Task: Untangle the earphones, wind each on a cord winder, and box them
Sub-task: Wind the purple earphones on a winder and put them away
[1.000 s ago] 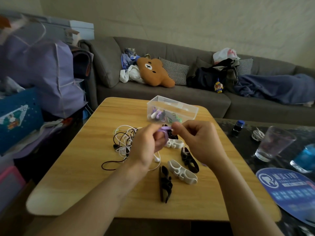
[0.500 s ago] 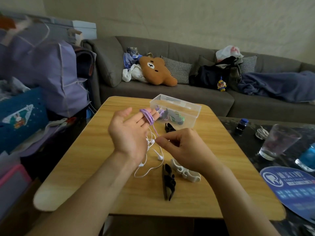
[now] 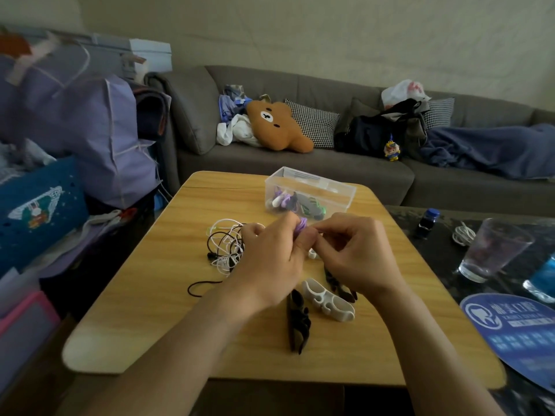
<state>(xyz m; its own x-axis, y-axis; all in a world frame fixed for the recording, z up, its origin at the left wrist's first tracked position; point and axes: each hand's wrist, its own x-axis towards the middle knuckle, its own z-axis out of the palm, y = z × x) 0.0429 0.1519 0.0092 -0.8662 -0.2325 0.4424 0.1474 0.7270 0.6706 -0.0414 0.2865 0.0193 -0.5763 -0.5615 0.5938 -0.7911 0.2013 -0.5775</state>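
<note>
Both hands up over the middle of the wooden table [image 3: 156, 295], close together, fingertips touching. Left hand [image 3: 270, 262] curled, pinching a small bundle of purple cord [image 3: 301, 226] at the fingertips. Right hand [image 3: 351, 250] curled too, thumb and first finger pinching the same purple cord from the other side.

Just left of the left hand, a tangle of white and black earphones [image 3: 226, 244] lying on the table, with one black loop trailing toward the near left edge. Below the hands, a white cord winder [image 3: 329, 300] lying flat, and a black cord winder [image 3: 297, 321] just beside it, nearer the front edge. Another black winder [image 3: 339, 285] partly hidden under the right hand. A bit of one more white winder [image 3: 313, 254] peeking out between the hands.

Behind the hands, near the far edge of the table, a clear box [image 3: 310, 190] with no lid on. Inside it, wound earphones: purple and white ones at the left end, green and grey ones at the right end.

Bare wood all along the left side, at the near left corner and along the front edge. Right edge of the table close against a dark table [image 3: 444, 244] with a glass [image 3: 494, 250] and a white cord coil [image 3: 464, 234] on it.
</note>
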